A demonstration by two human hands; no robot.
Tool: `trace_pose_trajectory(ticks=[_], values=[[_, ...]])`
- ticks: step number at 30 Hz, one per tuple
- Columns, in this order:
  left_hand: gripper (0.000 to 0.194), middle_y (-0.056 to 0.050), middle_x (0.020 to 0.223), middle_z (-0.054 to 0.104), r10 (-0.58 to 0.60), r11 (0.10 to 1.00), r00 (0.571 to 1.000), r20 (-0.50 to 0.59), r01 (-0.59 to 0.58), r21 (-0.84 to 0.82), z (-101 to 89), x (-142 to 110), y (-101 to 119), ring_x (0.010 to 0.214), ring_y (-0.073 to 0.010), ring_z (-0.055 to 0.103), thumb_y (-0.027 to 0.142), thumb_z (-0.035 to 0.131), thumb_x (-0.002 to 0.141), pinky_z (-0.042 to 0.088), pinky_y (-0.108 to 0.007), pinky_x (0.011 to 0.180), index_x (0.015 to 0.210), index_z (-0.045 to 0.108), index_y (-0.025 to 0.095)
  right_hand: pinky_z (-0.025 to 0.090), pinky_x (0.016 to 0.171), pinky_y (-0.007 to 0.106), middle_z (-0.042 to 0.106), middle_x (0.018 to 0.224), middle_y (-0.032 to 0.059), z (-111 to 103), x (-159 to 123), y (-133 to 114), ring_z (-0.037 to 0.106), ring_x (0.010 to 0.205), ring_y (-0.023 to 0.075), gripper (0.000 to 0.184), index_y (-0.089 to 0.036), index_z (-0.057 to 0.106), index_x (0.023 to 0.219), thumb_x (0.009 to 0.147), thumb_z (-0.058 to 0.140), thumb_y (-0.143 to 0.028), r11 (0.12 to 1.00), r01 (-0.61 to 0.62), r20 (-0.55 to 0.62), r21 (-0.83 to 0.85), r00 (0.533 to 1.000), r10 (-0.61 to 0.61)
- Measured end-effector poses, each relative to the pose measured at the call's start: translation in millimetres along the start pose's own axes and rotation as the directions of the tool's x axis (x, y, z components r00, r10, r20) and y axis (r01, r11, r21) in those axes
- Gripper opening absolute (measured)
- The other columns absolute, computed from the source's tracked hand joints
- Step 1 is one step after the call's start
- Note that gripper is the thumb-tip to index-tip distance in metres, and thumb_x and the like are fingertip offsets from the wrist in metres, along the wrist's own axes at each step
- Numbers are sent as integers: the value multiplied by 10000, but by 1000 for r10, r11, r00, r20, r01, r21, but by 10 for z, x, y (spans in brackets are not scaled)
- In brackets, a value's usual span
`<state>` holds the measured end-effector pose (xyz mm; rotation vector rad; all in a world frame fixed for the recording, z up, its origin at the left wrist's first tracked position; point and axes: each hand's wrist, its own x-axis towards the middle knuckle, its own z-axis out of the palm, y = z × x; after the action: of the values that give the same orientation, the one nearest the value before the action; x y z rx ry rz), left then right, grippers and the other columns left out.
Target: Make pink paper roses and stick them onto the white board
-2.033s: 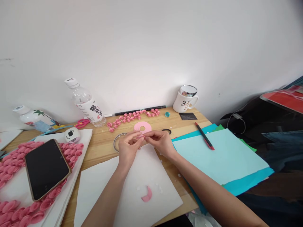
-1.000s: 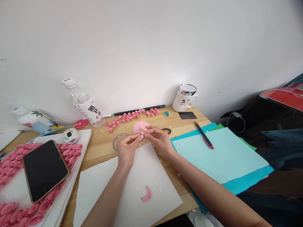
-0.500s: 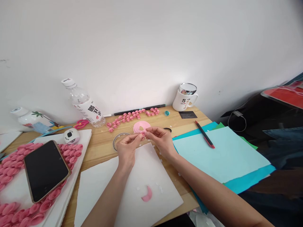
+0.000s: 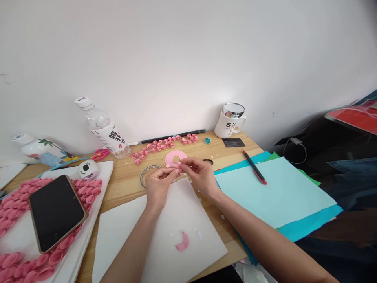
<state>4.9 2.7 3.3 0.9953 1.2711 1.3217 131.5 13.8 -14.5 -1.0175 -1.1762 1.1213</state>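
Head view: a wooden table (image 4: 125, 182) stretches beneath both hands. Nearer the body than the hands lies a white sheet (image 4: 176, 220), crossed by the left forearm. Light blue paper (image 4: 277, 192) is to the right of the right hand; a white board (image 4: 20, 232) bearing pink paper flowers (image 4: 97, 191) and a phone (image 4: 58, 212) is well to the left of the left hand. Beyond the hands stand a bottle (image 4: 103, 125) on the left and a mug (image 4: 228, 125) on the right. The left hand (image 4: 157, 186) and right hand (image 4: 202, 177) nearly meet, thumbs and fingers closed in pinches. Just beyond them lie pink paper rings (image 4: 171, 155), then small pink rolls (image 4: 159, 146). Smallest, a pink paper piece (image 4: 178, 165) sits between the two hands' fingertips, held by both; its exact shape is partly hidden.
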Motion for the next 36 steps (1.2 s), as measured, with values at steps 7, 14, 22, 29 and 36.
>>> trace_pose_trajectory(ticks=[7,14,22,29,36], values=[[138,-47,694,700,55,990,998,44,-60,127,-49,10,-7,669,-167,645,270,732,607,509,-276,681,683,715,156,499,763,344,663,876,60,-83,57,-35,618,833,193,113,-217,707,790,744,644,-299,984,128,182,-122,978,-105],[144,-61,727,691,38,985,997,67,-48,165,-30,9,-15,697,-171,631,280,722,610,505,-277,678,647,680,147,497,701,315,694,769,38,-110,67,-36,632,736,178,156,-186,702,780,724,648,-322,990,20,193,-143,981,8],[273,-49,873,684,227,929,974,27,-224,295,-94,82,-19,786,-177,612,289,747,571,469,-267,687,824,696,202,504,662,296,691,737,30,-152,98,12,628,673,153,183,-176,704,764,713,657,-345,992,-40,248,-123,966,70],[176,-29,662,689,73,965,989,128,-103,242,-140,83,10,632,-153,590,357,711,635,452,-247,594,657,728,183,500,668,289,694,747,31,-165,101,0,626,686,151,164,-173,707,766,708,667,-321,996,-56,248,-72,966,72],[232,-67,687,707,-93,996,981,169,90,21,-113,78,-3,649,-169,631,310,795,517,526,-314,693,672,732,149,507,669,305,710,737,34,-151,93,-33,641,685,167,176,-181,723,760,681,689,-334,996,-52,206,-79,976,67]])
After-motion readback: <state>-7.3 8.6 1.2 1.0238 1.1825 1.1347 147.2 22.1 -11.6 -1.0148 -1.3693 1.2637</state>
